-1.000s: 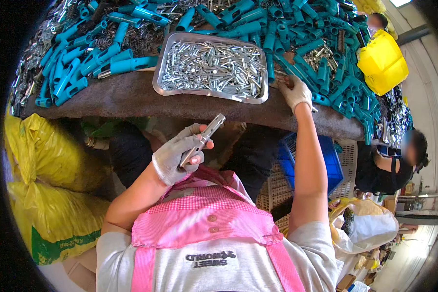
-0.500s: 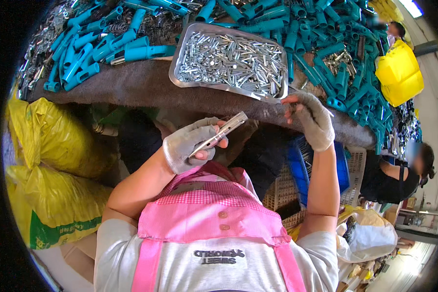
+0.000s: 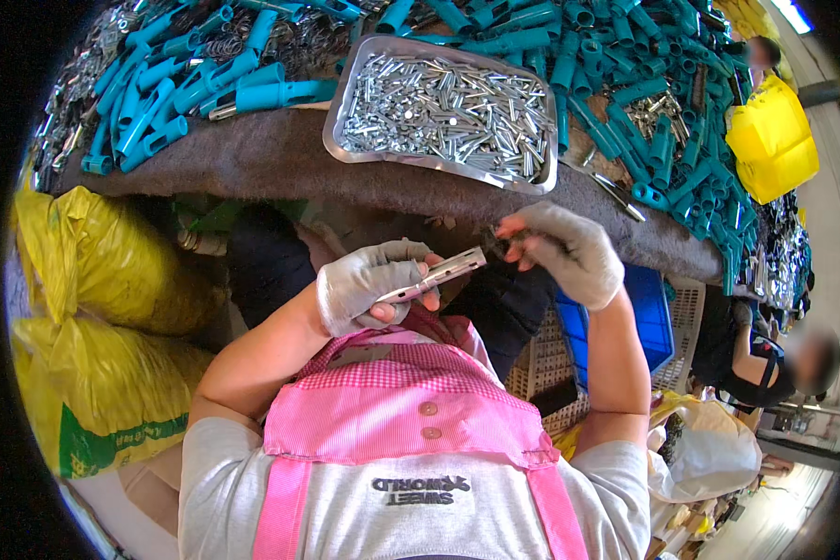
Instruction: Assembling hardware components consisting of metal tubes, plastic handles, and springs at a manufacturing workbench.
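My left hand (image 3: 373, 285), in a grey glove with bare fingertips, is closed around a slotted metal tube (image 3: 459, 264) that tilts up to the right. Close to the tube's upper end is my right hand (image 3: 569, 252), gloved the same way. Its fingertips are pinched together and slightly blurred, with something small and dark at them that I cannot make out. Beyond both hands, a metal tray (image 3: 331, 131) full of short silvery pins (image 3: 448, 117) sits at the front of the cloth-covered table (image 3: 252, 173).
Teal slotted tubes (image 3: 663, 154) are heaped at the right, and more teal tubes (image 3: 149, 117) at the left. A slim metal rod (image 3: 618, 198) lies by the tray. Yellow sacks (image 3: 112, 271) stand at lower left, a blue crate (image 3: 639, 322) below right. Another person (image 3: 765, 364) sits at far right.
My right hand has come away from the tray's corner toward the upper end of the metal tube. The metal rod on the cloth now shows fully. My left hand has barely moved.
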{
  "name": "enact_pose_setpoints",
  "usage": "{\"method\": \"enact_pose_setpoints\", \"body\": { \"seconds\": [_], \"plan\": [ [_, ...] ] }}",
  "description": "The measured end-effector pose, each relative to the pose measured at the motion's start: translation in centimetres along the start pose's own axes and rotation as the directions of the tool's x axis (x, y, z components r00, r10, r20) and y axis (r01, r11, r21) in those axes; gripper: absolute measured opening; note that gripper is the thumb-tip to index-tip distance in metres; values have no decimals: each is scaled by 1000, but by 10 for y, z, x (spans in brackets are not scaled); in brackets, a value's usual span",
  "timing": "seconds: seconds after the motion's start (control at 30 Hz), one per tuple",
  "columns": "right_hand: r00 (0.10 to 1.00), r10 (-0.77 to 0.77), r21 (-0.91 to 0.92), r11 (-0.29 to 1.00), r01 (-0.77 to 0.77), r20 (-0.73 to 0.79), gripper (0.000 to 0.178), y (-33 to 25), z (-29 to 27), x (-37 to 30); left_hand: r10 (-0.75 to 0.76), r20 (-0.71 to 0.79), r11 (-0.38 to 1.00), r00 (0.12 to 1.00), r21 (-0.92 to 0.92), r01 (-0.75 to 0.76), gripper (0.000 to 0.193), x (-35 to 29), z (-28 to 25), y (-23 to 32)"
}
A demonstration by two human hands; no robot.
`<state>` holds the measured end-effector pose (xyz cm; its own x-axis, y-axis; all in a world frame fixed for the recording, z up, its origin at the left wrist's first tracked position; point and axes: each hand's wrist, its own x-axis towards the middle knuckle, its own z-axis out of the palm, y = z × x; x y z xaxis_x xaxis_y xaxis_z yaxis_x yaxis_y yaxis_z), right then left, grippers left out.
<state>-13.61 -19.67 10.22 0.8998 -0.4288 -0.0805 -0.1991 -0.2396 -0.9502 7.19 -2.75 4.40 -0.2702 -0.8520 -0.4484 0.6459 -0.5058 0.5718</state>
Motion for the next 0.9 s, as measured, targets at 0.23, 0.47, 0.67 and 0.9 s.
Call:
{"method": "enact_pose_setpoints", "body": {
  "seconds": [0.23, 0.47, 0.67, 0.9],
  "plan": [
    [981, 46, 42, 998, -55, 190, 29, 6, 23, 10, 44, 26, 992, 999, 116, -46, 37, 0, 6, -2],
    [757, 38, -589, 604, -538, -652, 47, 41, -92, 96, 99, -42, 994, 994, -35, -100, 18, 9, 4, -11],
    [777, 370, -583, 517, -627, -509, 65, 58, -124, 113, 170, -100, 968, 980, -168, -185, 28, 7, -6, -18],
    [616, 92, 331, 899, 286, -782, 29, 51, -72, 39, 40, 16, 972, 999, -233, -35, 30, 8, -4, 0]
  ]
}}
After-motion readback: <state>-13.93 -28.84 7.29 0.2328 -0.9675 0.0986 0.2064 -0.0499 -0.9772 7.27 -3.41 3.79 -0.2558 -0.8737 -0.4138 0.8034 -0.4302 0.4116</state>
